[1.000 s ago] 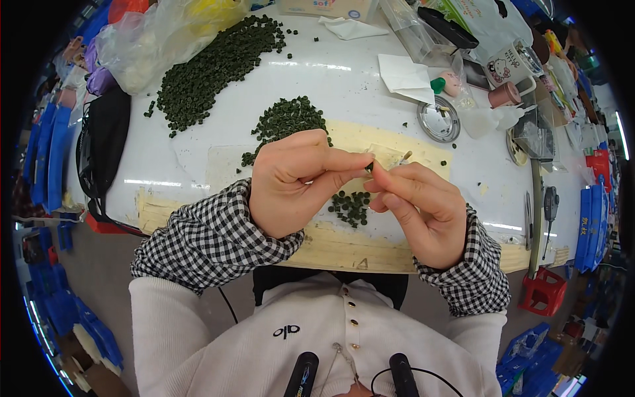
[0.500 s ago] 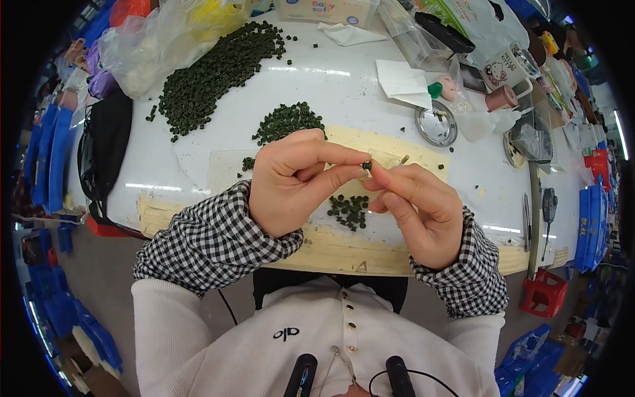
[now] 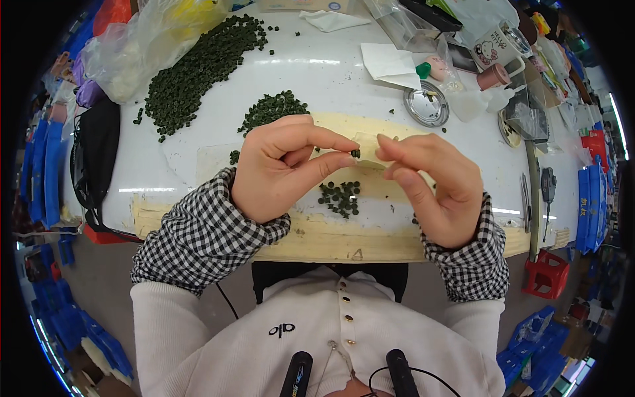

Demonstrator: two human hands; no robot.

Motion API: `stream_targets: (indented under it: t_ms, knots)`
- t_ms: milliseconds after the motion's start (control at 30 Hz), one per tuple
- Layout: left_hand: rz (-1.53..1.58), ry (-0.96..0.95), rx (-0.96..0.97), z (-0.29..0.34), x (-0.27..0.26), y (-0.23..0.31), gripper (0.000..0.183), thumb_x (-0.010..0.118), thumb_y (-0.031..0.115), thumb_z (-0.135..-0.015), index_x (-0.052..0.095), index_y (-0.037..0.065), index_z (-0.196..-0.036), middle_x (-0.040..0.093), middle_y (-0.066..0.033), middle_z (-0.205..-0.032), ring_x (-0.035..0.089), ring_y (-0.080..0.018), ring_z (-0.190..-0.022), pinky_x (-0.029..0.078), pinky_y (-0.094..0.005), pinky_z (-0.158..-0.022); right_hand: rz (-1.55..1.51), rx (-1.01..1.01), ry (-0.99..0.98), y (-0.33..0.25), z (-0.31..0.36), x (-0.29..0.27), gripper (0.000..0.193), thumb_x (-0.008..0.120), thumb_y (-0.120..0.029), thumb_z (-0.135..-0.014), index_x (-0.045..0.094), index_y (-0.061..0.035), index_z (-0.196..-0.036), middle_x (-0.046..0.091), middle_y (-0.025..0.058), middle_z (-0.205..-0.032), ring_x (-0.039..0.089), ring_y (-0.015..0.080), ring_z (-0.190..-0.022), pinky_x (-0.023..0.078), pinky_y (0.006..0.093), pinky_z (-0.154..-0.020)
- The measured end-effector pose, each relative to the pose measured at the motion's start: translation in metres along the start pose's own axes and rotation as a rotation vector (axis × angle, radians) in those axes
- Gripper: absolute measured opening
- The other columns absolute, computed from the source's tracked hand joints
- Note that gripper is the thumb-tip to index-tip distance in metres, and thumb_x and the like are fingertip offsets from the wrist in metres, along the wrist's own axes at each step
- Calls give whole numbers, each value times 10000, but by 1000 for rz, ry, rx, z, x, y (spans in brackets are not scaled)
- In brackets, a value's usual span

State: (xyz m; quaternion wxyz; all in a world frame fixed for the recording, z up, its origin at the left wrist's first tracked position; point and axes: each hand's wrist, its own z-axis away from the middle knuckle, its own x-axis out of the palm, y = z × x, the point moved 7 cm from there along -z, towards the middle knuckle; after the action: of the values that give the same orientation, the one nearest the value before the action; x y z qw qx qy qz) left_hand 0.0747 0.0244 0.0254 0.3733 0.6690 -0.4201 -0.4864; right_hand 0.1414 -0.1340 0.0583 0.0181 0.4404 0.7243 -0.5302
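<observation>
Between thumb and forefinger, my left hand (image 3: 278, 159) pinches a small dark green round part (image 3: 355, 153) above the table. My right hand (image 3: 440, 178) is just right of it, with thumb and fingers curled together. What the right fingers hold is too small and partly hidden to name; a pale narrow end (image 3: 428, 178) shows beside them. Under the hands lies a small cluster of dark green parts (image 3: 340, 198). A larger heap of such parts (image 3: 272, 110) sits behind my left hand. The right fingertips are apart from the green part.
A big pile of dark green parts (image 3: 198, 73) spreads at the far left by a clear plastic bag (image 3: 126, 63). A round metal dish (image 3: 426, 104), white tissue (image 3: 390, 64), mug (image 3: 499, 46) and pink spool (image 3: 493, 77) crowd the far right. A screwdriver (image 3: 548, 192) lies at the right edge.
My right hand has drawn away to the right from the green part, where its fingers were touching before. My left hand still pinches the part. The whole view has shifted slightly.
</observation>
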Motion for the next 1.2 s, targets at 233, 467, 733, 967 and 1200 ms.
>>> stream_targets:
  t_ms: [233, 467, 733, 967, 1200]
  knots:
    - [-160, -372, 15, -2, 27, -13, 157, 775, 106, -729, 717, 44, -861, 308, 24, -538, 299, -100, -497, 257, -272, -473, 211, 238, 3, 22, 27, -41, 94, 646, -40, -836, 674, 26, -896, 655, 111, -772, 618, 173, -654, 475, 260, -600]
    - [-211, -450, 54, 2, 32, -18, 138, 774, 128, -736, 702, 30, -801, 378, 14, -545, 308, -108, -487, 267, -279, -463, 561, 368, -149, 52, 63, -39, 60, 688, -85, -758, 651, -41, -773, 600, 73, -718, 546, 258, -736, 455, 360, -672]
    - [415, -283, -475, -3, 20, -38, 160, 593, 185, -919, 594, 38, -980, 378, 78, -606, 309, -35, -516, 236, -210, -467, 717, 282, -80, 50, 60, -32, 76, 684, -31, -751, 644, -15, -813, 592, 82, -740, 529, 248, -712, 446, 335, -632]
    - [901, -88, -577, -1, 15, -56, 220, 432, 20, -925, 494, -19, -1133, 530, -64, -988, 432, -73, -724, 382, -180, -612, 973, 128, -76, 36, 68, -15, 111, 673, -8, -727, 634, -1, -831, 590, 79, -755, 545, 246, -720, 471, 340, -654]
    - [912, -89, -629, 2, 22, -51, 264, 442, 133, -988, 491, -36, -1184, 595, -63, -964, 391, -27, -620, 365, -153, -542, 955, 158, -81, 37, 72, -18, 170, 660, 7, -735, 645, 10, -904, 597, 89, -778, 559, 248, -735, 478, 341, -657]
